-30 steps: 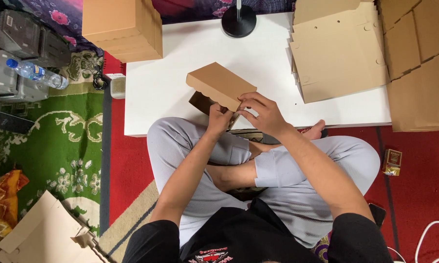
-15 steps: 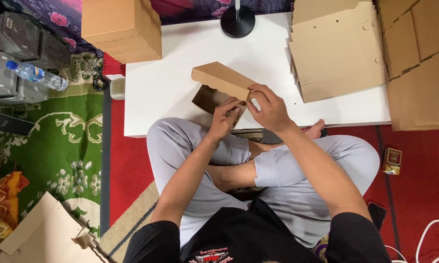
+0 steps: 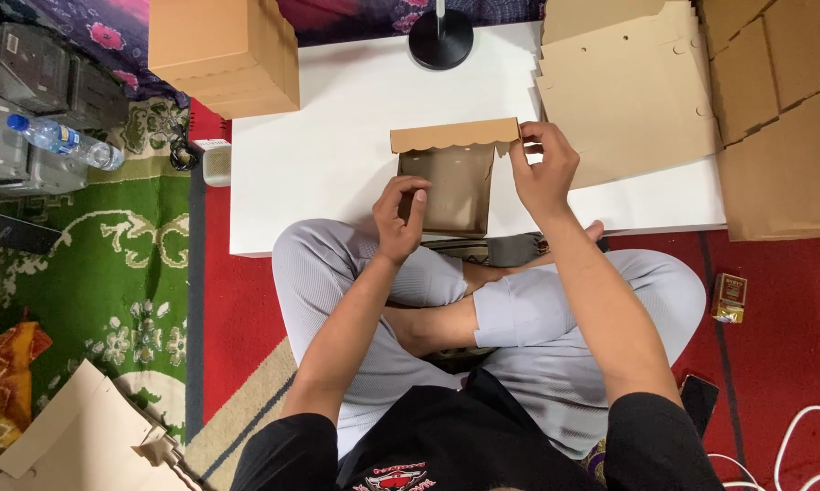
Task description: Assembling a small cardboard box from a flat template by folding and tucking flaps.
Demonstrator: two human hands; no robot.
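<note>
A small brown cardboard box (image 3: 451,186) lies on the low white table (image 3: 337,155) with its scalloped lid flap (image 3: 453,135) raised toward the far side. My right hand (image 3: 544,168) pinches the right end of that flap. My left hand (image 3: 399,214) rests against the box's near left wall, fingers curled on its edge. I sit cross-legged in grey trousers right at the table's near edge.
A stack of closed brown boxes (image 3: 223,50) stands at the table's far left. Flat cardboard blanks (image 3: 637,100) lie to the right, and more (image 3: 783,118) on the red carpet. A black lamp base (image 3: 440,38) sits at the far edge. Water bottle (image 3: 64,141) left.
The box was held up tilted and closed; it has come down flat on the table with its lid opened away from me. My left hand slid to the near left wall.
</note>
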